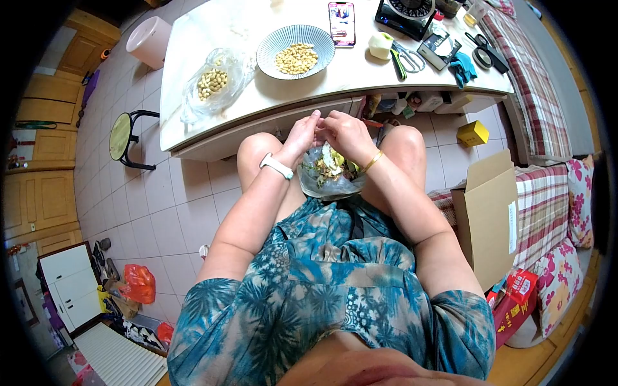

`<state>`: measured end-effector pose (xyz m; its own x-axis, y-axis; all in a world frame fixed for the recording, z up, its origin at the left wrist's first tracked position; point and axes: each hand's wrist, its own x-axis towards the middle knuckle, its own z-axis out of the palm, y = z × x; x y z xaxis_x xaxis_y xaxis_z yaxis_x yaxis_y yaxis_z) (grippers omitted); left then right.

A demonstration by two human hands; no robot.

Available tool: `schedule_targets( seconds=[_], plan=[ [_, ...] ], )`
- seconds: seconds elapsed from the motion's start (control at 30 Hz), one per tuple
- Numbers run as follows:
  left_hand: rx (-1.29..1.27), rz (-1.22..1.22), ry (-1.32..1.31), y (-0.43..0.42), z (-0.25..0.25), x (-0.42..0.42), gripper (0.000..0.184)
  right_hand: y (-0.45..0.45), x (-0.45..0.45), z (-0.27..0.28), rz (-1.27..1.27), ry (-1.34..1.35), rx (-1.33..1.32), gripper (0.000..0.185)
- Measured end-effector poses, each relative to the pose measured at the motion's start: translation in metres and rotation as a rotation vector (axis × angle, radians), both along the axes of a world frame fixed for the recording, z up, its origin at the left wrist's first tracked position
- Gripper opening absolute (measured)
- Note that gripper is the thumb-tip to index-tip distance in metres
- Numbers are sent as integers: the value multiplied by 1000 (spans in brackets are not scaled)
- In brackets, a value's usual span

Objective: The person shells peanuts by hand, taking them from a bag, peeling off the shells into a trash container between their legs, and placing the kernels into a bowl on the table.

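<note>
My left hand [302,137] and my right hand [348,136] meet fingertip to fingertip between my knees, near the table's front edge. Both are closed in a pinch; whatever is between the fingers is too small to make out. Just below them is a bag-lined bin [329,186] with scraps and peelings [334,163] in it. On the table, a striped bowl [267,53] contains pale yellow nut kernels [297,59]. Left of it lies an open clear plastic bag [235,74] with tan nuts [212,83], perhaps peanuts.
Along the table [174,96] are a phone [342,24], a partly peeled fruit [380,45], scissors [410,60], a blue cloth [462,68] and a black appliance [405,19]. A stool [120,136] and pink bin [149,42] stand left. A cardboard box [487,222] is at right.
</note>
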<state>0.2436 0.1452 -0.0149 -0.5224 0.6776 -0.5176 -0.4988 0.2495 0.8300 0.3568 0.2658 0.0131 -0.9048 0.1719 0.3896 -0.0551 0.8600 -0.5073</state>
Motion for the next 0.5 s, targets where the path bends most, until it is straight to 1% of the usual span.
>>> schedule_targets(
  seconds=[0.13,0.23,0.37,0.5],
  plan=[
    [36,-1,-38,0,3,1,42,-3,-1,-6,28,-11,91,9],
    [-10,-25,-36,-1,5,0,43,-3,-1,-8,31,-40,115,8],
    [41,-60,-70,-1,-5,-2,44,-5,0,-8,22,-73,118,9],
    [53,-90,-84,-2,5,2,44,-5,0,-7,18,-128,123,10]
  ],
)
